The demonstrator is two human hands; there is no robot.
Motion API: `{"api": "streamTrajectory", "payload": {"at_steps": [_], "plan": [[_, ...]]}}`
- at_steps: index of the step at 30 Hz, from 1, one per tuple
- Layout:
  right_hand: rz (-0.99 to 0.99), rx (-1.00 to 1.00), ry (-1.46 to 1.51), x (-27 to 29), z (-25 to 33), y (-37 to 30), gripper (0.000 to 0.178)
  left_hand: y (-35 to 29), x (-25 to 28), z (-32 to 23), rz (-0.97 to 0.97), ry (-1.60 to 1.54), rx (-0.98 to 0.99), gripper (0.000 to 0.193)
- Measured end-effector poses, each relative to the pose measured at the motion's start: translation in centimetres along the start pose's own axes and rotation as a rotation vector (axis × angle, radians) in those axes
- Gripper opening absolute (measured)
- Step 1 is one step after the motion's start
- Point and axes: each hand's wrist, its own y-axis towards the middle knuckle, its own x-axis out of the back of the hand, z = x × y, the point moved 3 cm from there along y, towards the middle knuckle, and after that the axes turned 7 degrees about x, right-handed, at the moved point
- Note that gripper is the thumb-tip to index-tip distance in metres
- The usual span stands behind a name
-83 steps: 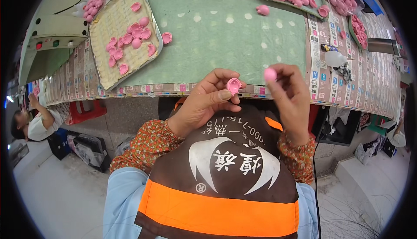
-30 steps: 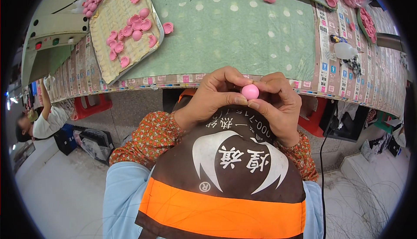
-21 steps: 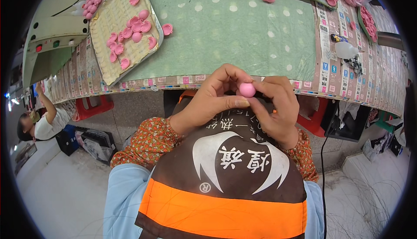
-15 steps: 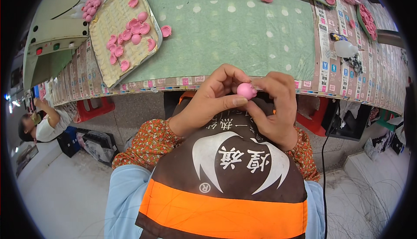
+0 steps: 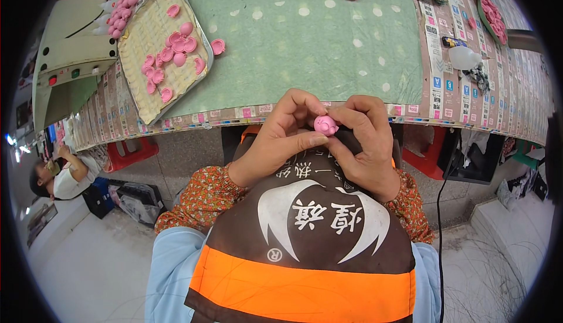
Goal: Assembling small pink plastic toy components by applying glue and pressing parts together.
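Head view: the long worktable [image 5: 431, 88] spans the scene, sheeted in printed paper that probably guards its top and looks smooth and thin. Over its middle lies a green cloth [image 5: 281, 59] with pale round spots, a softer-looking cover that likely keeps glossy parts from rolling or scuffing. The dark apron [image 5: 246, 229], crossed by a flat orange band, shields the wearer's front below the table edge. At left, the tray [image 5: 138, 70] sits angled within arm's reach, its ridged cream lining apparently there to cushion what it carries. On it, pink half shells [image 5: 176, 44], some cup-side up, and a few rounder pieces lie in a loose cluster; one cupped shell [image 5: 218, 46] rests just outside the rim.

The left hand [image 5: 281, 138] pinches the pink piece [image 5: 325, 125] between thumb and forefinger, and the right hand [image 5: 369, 147] pinches it from the other side; both sets of fingertips meet around it, perhaps for steady, fine control near the eyes. Held just in front of the table edge, above the apron, the piece is small, rounded and shiny, seemingly plastic, with raised details too tiny to read.
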Motion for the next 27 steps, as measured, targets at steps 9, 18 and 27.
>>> {"api": "streamTrajectory", "payload": {"at_steps": [9,18,27], "plan": [[0.001,0.124,0.016,0.0,0.0,0.3,0.038,-0.1,-0.1,0.7,0.0,0.033,-0.016,0.03],[0.084,0.221,-0.123,-0.1,-0.3,-0.6,0.043,-0.1,-0.1,1.5,0.0,-0.024,0.002,0.027],[0.047,0.194,-0.073,-0.2,-0.5,0.0,0.044,-0.3,-0.4,1.1,0.016,-0.081,0.028,0.035]]}}
